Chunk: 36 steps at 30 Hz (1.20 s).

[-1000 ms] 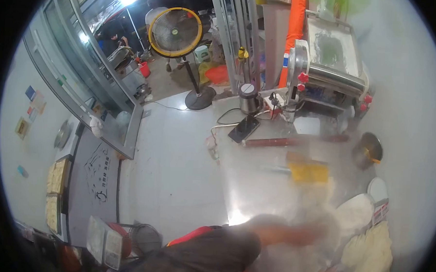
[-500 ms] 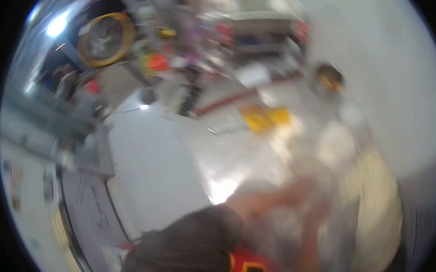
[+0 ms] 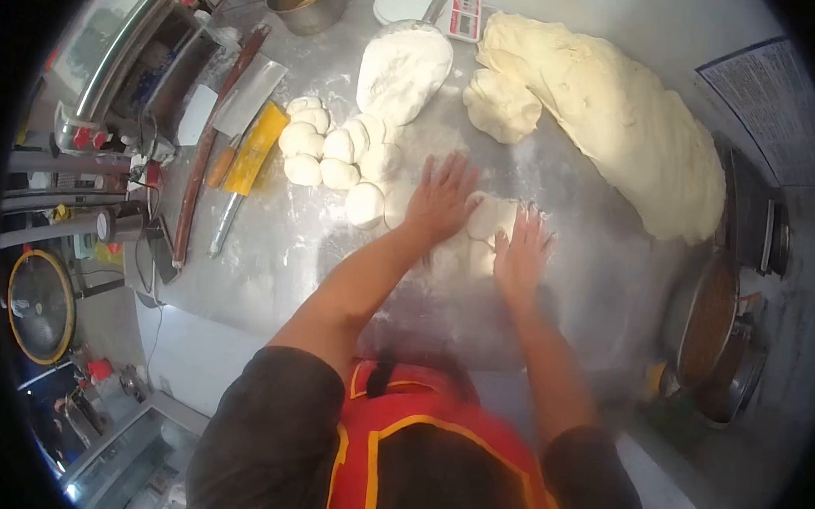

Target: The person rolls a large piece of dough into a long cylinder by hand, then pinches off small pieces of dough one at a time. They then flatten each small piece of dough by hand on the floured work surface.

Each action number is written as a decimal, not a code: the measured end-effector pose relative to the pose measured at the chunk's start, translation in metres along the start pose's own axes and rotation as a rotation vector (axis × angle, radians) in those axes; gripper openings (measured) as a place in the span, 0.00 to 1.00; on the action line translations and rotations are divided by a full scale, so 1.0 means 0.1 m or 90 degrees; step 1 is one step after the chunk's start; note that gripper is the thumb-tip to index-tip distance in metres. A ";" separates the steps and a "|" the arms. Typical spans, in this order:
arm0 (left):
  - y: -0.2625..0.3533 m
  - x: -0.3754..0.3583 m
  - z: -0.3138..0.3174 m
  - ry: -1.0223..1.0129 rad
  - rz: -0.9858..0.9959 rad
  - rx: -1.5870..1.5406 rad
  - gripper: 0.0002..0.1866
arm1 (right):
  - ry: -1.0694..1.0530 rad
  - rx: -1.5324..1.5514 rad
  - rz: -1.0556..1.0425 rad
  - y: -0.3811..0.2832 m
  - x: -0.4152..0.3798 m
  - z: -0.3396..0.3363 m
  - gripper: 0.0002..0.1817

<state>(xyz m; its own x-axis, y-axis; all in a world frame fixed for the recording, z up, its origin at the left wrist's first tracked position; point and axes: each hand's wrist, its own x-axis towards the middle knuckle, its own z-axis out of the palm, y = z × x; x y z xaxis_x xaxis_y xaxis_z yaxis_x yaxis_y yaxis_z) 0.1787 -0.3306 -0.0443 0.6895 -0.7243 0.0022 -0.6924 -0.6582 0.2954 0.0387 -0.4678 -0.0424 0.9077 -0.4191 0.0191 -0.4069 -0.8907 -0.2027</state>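
My left hand lies over the row of small dough pieces, palm down and fingers spread. Close to its right, my right hand is also flat, with its fingers stretched forward at the edge of a flattened dough piece. That piece shows between the two hands; what lies under the palms is hidden. Left of my left hand sit several round dough balls, the nearest ball close to my wrist. Beyond them is a heap of white flour. Neither hand grasps anything.
A large dough mass covers the back right, beside a smaller dough lump. A scale and a metal pot stand at the back. A rolling pin, a cleaver and a yellow-bladed scraper lie left.
My view has swung from the blurred room at the left down onto the worktable. Both hands, smeared by motion before, now show clearly, flat among the dough pieces.
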 end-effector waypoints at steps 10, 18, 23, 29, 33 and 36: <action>0.10 -0.98 -0.17 0.027 -0.040 -0.037 0.34 | -0.042 0.053 -0.078 -0.52 0.00 0.01 0.34; 0.00 -0.98 -0.07 0.062 -0.047 -0.047 0.34 | -0.028 -0.021 -0.117 -0.57 0.07 0.08 0.33; -0.42 -1.28 -0.33 0.072 0.010 0.186 0.32 | -0.011 0.035 -0.162 -1.04 -0.04 -0.01 0.32; -0.53 -1.46 -0.29 -0.008 -0.192 0.037 0.35 | -0.027 0.032 -0.231 -1.17 -0.08 0.27 0.35; -0.51 -1.40 -0.30 0.034 -0.184 0.019 0.35 | 0.014 0.014 -0.243 -1.18 -0.07 0.28 0.37; -0.58 -1.46 -0.26 0.127 -0.139 0.006 0.34 | 0.110 0.098 -0.201 -1.10 -0.05 0.35 0.34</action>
<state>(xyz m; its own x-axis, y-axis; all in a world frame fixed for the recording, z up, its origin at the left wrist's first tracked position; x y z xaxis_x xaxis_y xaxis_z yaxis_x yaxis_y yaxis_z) 0.1236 -0.1812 -0.0365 0.8503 -0.5107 0.1272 -0.5237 -0.7969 0.3012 0.0824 -0.3616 -0.0548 0.9502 -0.1633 0.2656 -0.0780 -0.9492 -0.3047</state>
